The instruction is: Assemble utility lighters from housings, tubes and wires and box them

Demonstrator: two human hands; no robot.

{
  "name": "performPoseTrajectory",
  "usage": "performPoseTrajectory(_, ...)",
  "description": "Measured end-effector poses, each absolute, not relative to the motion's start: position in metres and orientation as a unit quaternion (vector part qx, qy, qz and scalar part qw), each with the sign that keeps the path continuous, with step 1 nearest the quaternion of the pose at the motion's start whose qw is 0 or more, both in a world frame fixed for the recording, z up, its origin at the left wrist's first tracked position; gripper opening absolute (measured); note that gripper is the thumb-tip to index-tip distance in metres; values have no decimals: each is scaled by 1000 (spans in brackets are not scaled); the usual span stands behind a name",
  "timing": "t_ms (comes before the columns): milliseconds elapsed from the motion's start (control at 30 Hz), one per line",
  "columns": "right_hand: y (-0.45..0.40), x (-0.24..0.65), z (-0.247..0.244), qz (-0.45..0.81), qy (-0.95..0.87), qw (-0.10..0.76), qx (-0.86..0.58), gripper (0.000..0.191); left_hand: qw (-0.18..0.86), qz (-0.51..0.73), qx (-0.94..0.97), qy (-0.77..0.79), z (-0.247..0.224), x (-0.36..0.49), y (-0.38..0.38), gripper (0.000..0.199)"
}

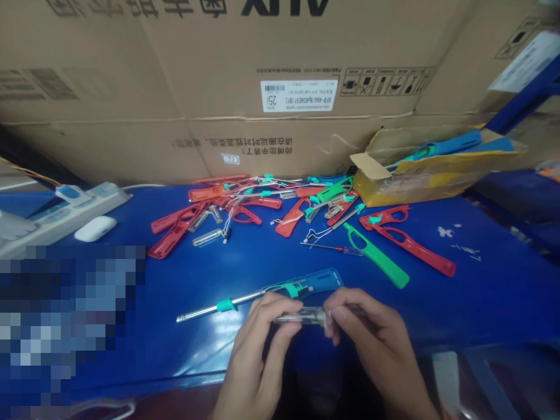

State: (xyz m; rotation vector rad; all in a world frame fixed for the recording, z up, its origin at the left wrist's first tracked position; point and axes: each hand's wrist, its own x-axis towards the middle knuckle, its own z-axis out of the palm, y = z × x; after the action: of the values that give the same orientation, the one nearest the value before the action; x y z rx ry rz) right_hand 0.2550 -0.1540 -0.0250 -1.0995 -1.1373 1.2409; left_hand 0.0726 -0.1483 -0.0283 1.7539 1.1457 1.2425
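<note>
Near the table's front edge, my left hand [266,329] pinches one end of a small clear plastic fuel tank [310,315] between thumb and fingers. The fingers of my right hand [371,326] close on its other end, partly hiding the fitting there. Just beyond my hands lies a see-through blue lighter shell half [328,280]. On it rest a metal lighter tube [196,313] and a teal trigger [292,289].
Red lighter shells [175,227], tubes and clear tanks lie piled behind. Nearer are a green shell [380,259], a red shell [429,254] and a screwdriver [347,251]. A cardboard box [411,185] of blue parts, a white case [95,228] and a power strip [96,201] flank them.
</note>
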Motion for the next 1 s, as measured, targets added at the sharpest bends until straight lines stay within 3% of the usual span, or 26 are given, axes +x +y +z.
performPoseTrajectory(533,-157,259,-27,548,-497,490,-462,23,341,448,717,411,-32,67,-145,28)
performPoseTrajectory(1000,-159,259,-30,584,-440,506,-458,17,332,457,721,401,-35,65,-146,29)
